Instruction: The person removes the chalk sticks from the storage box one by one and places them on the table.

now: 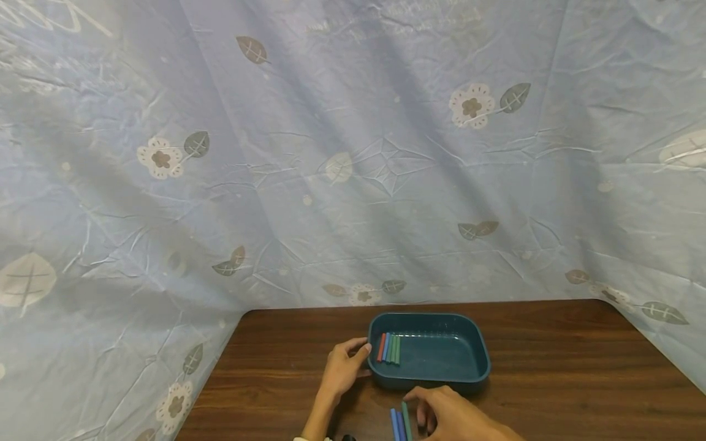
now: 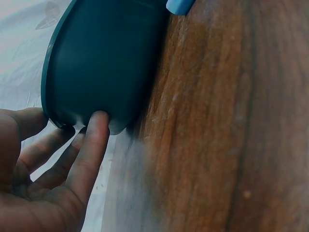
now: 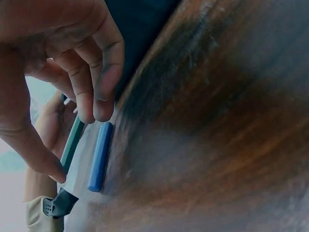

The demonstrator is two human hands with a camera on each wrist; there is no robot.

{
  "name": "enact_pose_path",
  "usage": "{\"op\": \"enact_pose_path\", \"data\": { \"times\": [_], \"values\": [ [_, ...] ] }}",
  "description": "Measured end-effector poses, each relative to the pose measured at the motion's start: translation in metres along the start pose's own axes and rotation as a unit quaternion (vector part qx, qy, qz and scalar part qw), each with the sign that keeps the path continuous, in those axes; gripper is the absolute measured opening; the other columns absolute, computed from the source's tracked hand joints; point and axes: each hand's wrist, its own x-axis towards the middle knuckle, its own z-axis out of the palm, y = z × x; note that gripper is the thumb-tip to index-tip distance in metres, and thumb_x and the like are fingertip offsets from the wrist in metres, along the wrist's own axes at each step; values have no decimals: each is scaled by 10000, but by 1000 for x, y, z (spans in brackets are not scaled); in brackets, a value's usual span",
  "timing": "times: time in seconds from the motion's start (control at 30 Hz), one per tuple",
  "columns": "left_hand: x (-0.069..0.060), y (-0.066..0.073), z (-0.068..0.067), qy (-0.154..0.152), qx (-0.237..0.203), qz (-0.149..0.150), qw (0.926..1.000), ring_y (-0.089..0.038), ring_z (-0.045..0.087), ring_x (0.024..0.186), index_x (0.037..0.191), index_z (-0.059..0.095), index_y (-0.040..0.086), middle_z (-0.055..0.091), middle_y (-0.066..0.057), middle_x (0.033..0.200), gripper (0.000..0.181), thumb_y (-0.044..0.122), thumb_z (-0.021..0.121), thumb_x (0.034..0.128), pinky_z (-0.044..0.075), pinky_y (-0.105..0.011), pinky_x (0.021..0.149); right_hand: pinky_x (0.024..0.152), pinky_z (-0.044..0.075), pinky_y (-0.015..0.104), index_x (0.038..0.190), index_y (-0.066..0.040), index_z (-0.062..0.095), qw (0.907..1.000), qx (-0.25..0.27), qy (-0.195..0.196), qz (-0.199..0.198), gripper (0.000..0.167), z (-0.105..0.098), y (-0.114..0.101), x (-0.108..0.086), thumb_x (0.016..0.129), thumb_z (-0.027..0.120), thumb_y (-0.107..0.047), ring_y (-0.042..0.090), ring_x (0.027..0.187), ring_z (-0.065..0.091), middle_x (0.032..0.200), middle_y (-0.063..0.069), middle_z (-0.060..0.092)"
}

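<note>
My left hand (image 1: 342, 369) holds the left end of a dark teal tray (image 1: 480, 367), its thumb at the rim and other fingers against the outer wall. Inside the tray, at its left, several slim coloured sticks lie side by side: a red stick (image 1: 381, 347), a blue stick (image 1: 387, 348) and green ones (image 1: 397, 350). In front of the tray, my right hand (image 1: 441, 411) pinches a green stick (image 3: 72, 144) lengthwise between thumb and fingertips. Close beside it on the table lie blue sticks (image 1: 394, 424); one blue stick (image 3: 100, 157) shows below the fingers in the right wrist view.
The brown wood-grain table (image 1: 292, 343) extends around the tray on both sides. A pale patterned cloth (image 1: 353, 214) hangs behind the table and along its sides. A small dark object (image 1: 349, 438) shows at the bottom edge of the head view, by the left wrist.
</note>
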Motion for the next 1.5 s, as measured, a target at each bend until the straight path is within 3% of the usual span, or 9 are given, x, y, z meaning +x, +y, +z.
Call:
{"op": "enact_pose_path", "data": {
  "times": [0.13,0.37,0.57,1.0,1.5],
  "values": [
    [0,0,0,-3,-46,3,10000,-359,757,1081,1409,648,-66,709,-301,1272,430,211,662,1079,723,-413,801,641,545,168,1334,-20,667,9998,-177,-80,-13,621,3,6,0,859,923,-327,-56,744,576,884,-170,629],
    [-1,1,0,12,-29,19,10000,-349,752,1080,1404,656,-55,706,-291,1275,424,214,666,1078,723,-409,798,630,516,182,1302,-65,691,9984,102,-153,544,546,7,6,-1,835,926,-224,-9,727,572,874,-112,643],
    [-1,2,1,31,3,-48,10000,-306,765,1040,1402,662,-45,722,-276,1247,435,234,680,1069,723,-378,785,589,495,185,1279,-69,698,9969,163,-130,756,493,12,6,0,849,912,-181,10,703,566,859,-91,645],
    [0,3,1,38,-32,3,10000,-320,765,1044,1400,657,-63,727,-290,1230,427,210,673,1072,723,-385,777,584,487,177,1247,-63,716,9968,-212,-50,770,469,16,2,2,840,912,-186,-14,672,542,800,-124,617],
    [-1,3,1,31,-54,-26,10000,-302,776,1008,1399,655,-68,726,-288,1224,434,212,679,1067,724,-399,777,584,488,178,1256,-68,711,9966,-226,-80,785,474,15,2,2,840,912,-172,-16,671,544,800,-126,618]
  ]
}}
